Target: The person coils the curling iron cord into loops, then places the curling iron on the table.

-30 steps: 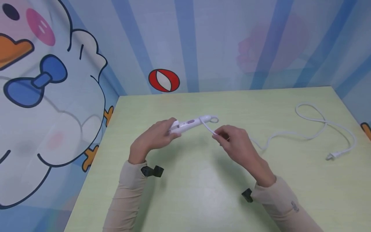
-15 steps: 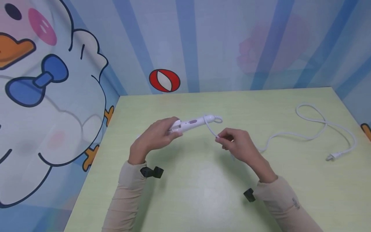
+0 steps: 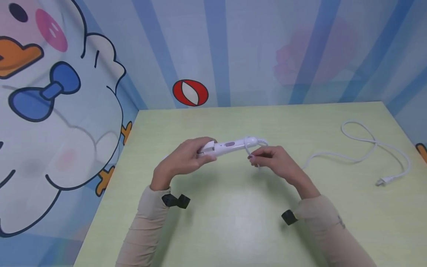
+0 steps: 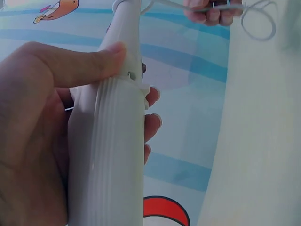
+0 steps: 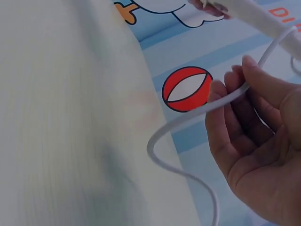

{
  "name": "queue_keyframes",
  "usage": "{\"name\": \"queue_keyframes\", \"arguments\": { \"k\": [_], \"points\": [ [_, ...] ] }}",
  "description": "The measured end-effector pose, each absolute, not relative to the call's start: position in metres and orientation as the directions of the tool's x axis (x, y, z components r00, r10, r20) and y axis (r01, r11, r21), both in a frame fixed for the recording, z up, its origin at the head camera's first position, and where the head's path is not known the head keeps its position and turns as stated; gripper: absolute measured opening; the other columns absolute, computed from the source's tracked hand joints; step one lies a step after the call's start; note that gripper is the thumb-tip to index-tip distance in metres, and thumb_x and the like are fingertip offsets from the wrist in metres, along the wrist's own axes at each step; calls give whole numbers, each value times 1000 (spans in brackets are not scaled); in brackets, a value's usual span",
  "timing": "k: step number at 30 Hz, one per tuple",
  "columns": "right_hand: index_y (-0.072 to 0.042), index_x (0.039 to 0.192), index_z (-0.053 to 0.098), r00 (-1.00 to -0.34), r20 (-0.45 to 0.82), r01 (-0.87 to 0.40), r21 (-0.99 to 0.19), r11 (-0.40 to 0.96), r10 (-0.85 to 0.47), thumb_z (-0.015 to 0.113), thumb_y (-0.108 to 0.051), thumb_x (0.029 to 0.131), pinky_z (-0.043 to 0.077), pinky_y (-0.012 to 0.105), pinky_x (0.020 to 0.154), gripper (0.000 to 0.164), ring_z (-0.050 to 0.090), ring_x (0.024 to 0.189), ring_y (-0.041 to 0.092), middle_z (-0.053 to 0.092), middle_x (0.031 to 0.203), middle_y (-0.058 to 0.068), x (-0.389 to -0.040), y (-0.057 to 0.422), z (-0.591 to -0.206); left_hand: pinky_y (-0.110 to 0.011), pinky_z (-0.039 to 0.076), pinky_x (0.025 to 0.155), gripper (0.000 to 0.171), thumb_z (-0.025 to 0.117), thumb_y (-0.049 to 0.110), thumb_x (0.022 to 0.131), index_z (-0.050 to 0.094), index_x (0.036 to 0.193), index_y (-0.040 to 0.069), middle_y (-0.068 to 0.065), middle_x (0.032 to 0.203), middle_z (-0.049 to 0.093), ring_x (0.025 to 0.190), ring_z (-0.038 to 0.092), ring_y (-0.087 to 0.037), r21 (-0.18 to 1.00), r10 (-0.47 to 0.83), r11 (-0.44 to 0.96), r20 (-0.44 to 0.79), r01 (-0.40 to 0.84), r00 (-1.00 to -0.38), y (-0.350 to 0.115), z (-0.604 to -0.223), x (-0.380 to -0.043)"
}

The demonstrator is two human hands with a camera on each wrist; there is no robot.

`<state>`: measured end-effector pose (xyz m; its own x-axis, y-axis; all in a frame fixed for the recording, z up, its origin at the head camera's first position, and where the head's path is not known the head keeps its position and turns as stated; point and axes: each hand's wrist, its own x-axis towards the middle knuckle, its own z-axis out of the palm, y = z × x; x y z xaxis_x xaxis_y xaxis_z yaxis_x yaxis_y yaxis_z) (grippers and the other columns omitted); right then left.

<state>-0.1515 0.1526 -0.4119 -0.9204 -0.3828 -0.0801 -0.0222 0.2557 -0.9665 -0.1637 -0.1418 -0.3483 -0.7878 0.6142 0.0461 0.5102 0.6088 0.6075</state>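
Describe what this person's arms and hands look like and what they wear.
The left hand and right hand are bare, without gloves. The left sleeve and right sleeve are long and beige, the left one creased. Small black blocks sit at both cuffs.

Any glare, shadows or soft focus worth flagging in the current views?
Head: a pale glare patch on the table, soft shadows below the left hand and right hand; left wrist: the table looks washed out; right wrist: table shadows blurred, nearby cord fairly crisp.
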Motion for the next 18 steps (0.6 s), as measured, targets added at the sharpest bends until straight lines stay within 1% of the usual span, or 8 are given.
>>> {"name": "queue_keyframes", "arguments": {
  "k": [4,6,9,11,12,14,16,18],
  "points": [
    [-10,102,68,-921,-97,-11,-962,273,-378,69,-36,80,44,40,87,34,62,95,17,69,100,6,-155,152,-412,-33,45,71,31,61,26,88,55,117,17,5,99,57,83,52,-14,636,653,567,40,523,-756,-139,-345,-160],
    [-12,99,69,-927,-85,-35,-951,309,-366,70,-38,79,44,34,81,33,60,87,14,69,94,4,-156,151,-410,-32,45,71,31,62,27,88,55,117,18,6,98,57,83,52,-12,644,666,555,35,527,-745,-138,-343,-158],
    [-9,96,69,-927,15,-158,-923,352,-375,69,-28,82,43,29,69,23,53,74,12,67,87,6,-157,152,-409,-31,46,71,30,63,26,87,56,116,19,8,97,56,82,52,-11,656,688,533,32,534,-725,-137,-340,-155],
    [-6,96,69,-910,102,-255,-902,348,-401,67,-17,84,43,27,67,17,51,73,12,67,88,7,-158,153,-409,-31,46,70,29,63,26,87,57,115,20,8,96,56,82,52,-11,668,704,515,28,537,-710,-136,-337,-153],
    [-5,98,69,-893,153,-312,-888,338,-423,66,-11,85,44,26,67,15,54,74,11,67,90,8,-158,153,-409,-31,46,70,29,64,26,87,57,114,20,8,96,57,82,53,-11,672,715,504,27,542,-699,-135,-336,-152],
    [-5,102,68,-855,235,-407,-857,315,-463,63,-4,85,47,26,70,18,59,82,12,68,97,6,-159,154,-410,-30,46,70,28,64,26,87,58,113,20,8,96,57,81,53,-11,677,731,492,20,547,-682,-134,-334,-150],
    [-7,106,68,-815,299,-489,-814,313,-496,63,-1,84,49,28,74,23,61,91,13,68,103,4,-161,154,-410,-30,46,70,27,63,27,87,57,113,20,9,96,57,81,53,-10,673,745,488,11,556,-667,-134,-333,-148],
    [-11,106,68,-782,350,-562,-754,341,-515,64,-2,84,49,30,77,25,62,94,13,67,105,1,-163,155,-410,-29,46,71,28,63,28,87,57,114,20,10,96,57,81,53,-8,663,754,493,-2,563,-657,-133,-332,-147]
  ]
}}
